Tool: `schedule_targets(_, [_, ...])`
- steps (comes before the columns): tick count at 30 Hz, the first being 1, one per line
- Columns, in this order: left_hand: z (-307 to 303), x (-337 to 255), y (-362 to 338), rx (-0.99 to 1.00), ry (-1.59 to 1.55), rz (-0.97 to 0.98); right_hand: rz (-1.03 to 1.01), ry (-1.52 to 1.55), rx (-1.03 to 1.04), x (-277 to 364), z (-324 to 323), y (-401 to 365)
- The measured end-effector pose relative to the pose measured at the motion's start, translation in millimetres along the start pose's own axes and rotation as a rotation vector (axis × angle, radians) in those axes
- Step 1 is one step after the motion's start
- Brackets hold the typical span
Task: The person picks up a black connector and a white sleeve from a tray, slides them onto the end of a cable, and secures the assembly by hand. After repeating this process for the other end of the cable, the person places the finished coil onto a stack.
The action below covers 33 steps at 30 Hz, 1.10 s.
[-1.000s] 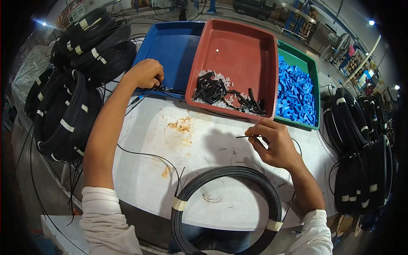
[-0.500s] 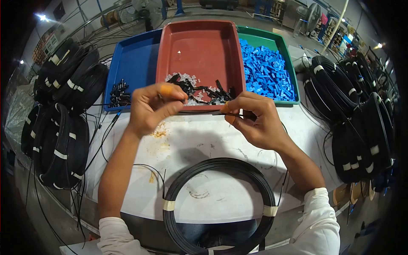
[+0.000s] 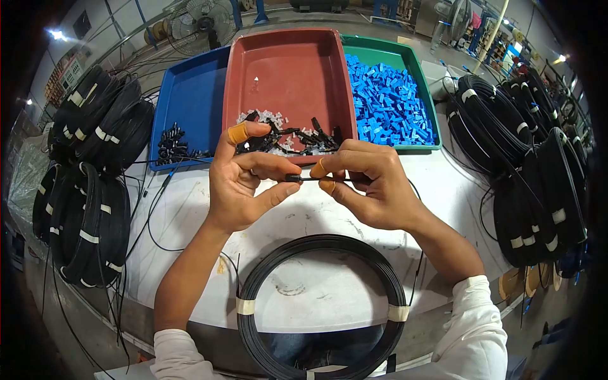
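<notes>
Now, in front of the red tray, a small black piece is pinched by the left hand, a black cable by the right hand; through misalignment or slack grip, the cable could be bent or the piece dropped.

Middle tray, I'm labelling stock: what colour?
The middle tray is red; head view shows it best.

Green tray: holds heap of blue plastic pcs. R of tray: taped blk. coils. Well L of tray: second coil stack, w/ clear plastic sheeting farther L. Behind tray, to L: caged fan; behind, to R: slanted pale pole.
</notes>
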<state>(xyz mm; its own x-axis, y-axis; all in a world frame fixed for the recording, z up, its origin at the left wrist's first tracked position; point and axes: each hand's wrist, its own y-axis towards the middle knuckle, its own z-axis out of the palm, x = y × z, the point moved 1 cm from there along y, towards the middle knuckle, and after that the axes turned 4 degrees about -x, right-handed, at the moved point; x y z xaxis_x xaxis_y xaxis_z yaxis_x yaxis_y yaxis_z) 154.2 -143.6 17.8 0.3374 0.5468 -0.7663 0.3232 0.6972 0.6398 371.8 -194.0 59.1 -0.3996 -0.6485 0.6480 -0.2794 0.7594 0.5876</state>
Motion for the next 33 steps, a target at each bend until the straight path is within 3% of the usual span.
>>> schedule_targets(8, [-1.4,-6.6,-1.6,0.023,0.199,0.003,0.015,-0.053,0.011,2.1,1.5,-0.1])
schedule_targets(17, [-1.8,1.2,-6.7,-0.056,0.001,-0.111,-0.047,-0.062,0.010,2.2,4.2,-3.2])
schedule_targets(21, [-2.2,0.4,-6.7,0.020,0.082,-0.080,-0.121,-0.056,-0.004,-4.7,6.2,-3.3])
schedule_targets(25, [-1.9,-0.1,-7.6,0.024,0.099,-0.068,0.008,-0.047,0.019,2.3,4.6,-3.7])
schedule_targets(33, [2.9,-3.9,-14.1,-0.062,-0.134,-0.292,-0.291,-0.240,-0.066,-2.7,10.3,-8.2])
